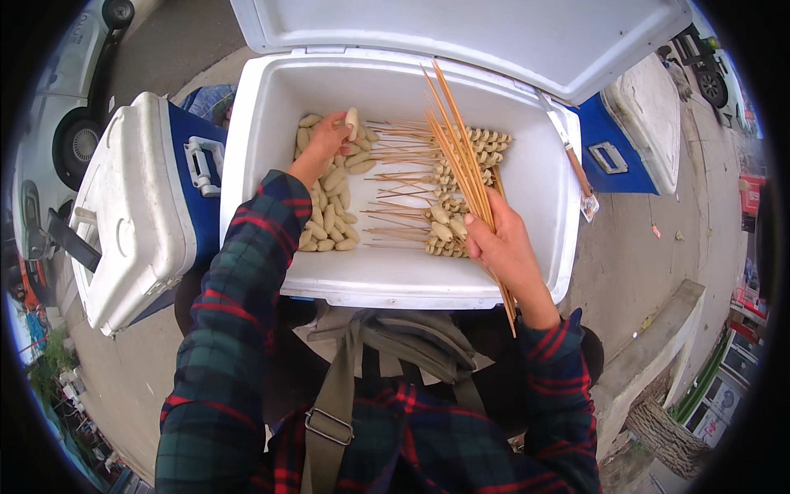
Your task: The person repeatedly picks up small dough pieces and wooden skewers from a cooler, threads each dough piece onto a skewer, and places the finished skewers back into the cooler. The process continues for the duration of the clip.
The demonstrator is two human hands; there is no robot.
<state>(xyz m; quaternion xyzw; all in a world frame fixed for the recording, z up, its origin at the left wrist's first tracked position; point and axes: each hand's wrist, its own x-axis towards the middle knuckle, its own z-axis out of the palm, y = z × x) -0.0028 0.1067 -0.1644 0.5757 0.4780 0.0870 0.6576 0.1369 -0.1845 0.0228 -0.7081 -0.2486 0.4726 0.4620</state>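
My left hand (pixel 322 145) is inside the open white cooler box (pixel 539 185), pinching a pale, plump, sausage-like piece (pixel 352 123) upright in its fingers. Below that hand lies a pile of similar loose pieces (pixel 331 210). My right hand (pixel 512 251) is closed around a bundle of long wooden skewers (pixel 471 177), slanting across the box and over its front rim. Rows of spiral-cut pieces on skewers (pixel 492 146) lie on the box's right side, their bare sticks pointing left. Several whole pieces (pixel 442 221) show beside my right fingers; whether they are held or resting, I cannot tell.
A knife with a brown handle (pixel 576 169) rests on the box's right rim. The raised white lid (pixel 461 33) stands behind. Blue-and-white coolers flank the box, one on the left (pixel 136 206) and one on the right (pixel 646 123). A grey-green bag (pixel 420 342) lies across my lap.
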